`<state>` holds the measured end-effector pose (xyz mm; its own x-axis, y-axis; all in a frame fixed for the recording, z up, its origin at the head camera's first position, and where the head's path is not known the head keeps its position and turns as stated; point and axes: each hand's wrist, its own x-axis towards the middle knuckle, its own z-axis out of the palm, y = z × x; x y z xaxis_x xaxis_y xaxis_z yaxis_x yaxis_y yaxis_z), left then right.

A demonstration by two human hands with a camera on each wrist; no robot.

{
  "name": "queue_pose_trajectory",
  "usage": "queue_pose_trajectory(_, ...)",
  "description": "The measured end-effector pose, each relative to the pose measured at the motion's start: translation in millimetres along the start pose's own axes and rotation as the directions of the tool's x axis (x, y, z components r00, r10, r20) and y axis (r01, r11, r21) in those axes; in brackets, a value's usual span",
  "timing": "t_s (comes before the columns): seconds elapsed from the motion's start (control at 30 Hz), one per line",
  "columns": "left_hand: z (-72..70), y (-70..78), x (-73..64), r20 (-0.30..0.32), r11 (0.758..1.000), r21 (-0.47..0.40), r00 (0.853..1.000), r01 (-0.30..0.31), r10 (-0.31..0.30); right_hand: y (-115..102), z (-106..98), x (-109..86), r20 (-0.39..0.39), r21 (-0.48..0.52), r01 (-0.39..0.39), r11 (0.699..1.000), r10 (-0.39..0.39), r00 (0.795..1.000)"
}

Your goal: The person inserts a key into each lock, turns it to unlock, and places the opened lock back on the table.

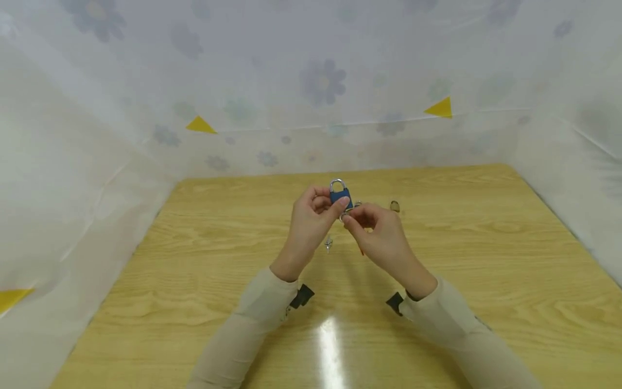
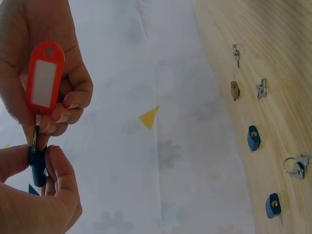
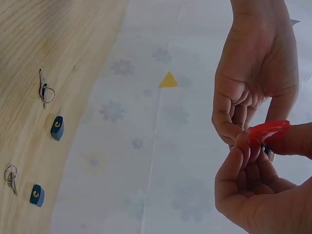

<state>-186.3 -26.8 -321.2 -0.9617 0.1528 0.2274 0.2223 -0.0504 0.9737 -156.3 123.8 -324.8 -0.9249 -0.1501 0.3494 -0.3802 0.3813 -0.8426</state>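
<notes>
My left hand [image 1: 310,224] grips a blue padlock [image 1: 339,196] by its body, shackle up and closed, with the thumb across the front. At the padlock's underside my right hand [image 1: 385,239] pinches a key, mostly hidden by the fingers. A metal ring [image 1: 343,218] shows right at those fingertips. From the key's ring extends a red key tag [image 2: 46,83] with a white label, lying against the right hand in the left wrist view. Both hands meet above the table, the key end right at the padlock's keyhole face.
On the wooden table [image 1: 194,259] lie a brass padlock [image 1: 395,206] and a small key set [image 1: 328,244]. The left wrist view has two more blue padlocks, one nearer [image 2: 273,205] and one farther [image 2: 253,138], plus ringed keys [image 2: 296,167]. A floral sheet [image 1: 262,65] surrounds the table.
</notes>
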Motion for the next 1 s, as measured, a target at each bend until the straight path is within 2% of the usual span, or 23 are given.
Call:
queue_pose_trajectory(0.23,1.5,-1.6,-1.0,-0.010,1.000,-0.018,1.000,-0.018,0.018,1.0,0.9,0.7,-0.012,0.008,0.004,1.000,-0.004,1.000)
queue_pose_trajectory(0.43,0.1,-2.3,-6.2,-0.019,0.997,-0.065,0.999,0.032,-0.033,4.7,3.2,-1.2,0.019,0.058,-0.021,0.998,0.020,1.000)
queue_pose_trajectory(0.6,-1.8,0.6,-4.1,-0.053,0.996,-0.079,0.997,0.044,-0.049,5.1,3.4,1.8,0.022,0.064,0.031,0.997,-0.033,0.999)
queue_pose_trajectory(0.83,-3.9,2.6,-4.3,-0.063,0.997,-0.070,0.997,0.044,-0.048,8.4,5.2,1.3,0.032,-0.009,0.092,0.996,-0.092,0.995)
queue_pose_trajectory(1.0,-2.0,3.8,-3.9,-0.034,0.996,-0.086,0.999,0.015,-0.018,7.4,5.1,1.2,0.012,0.089,0.126,0.988,-0.128,0.992)
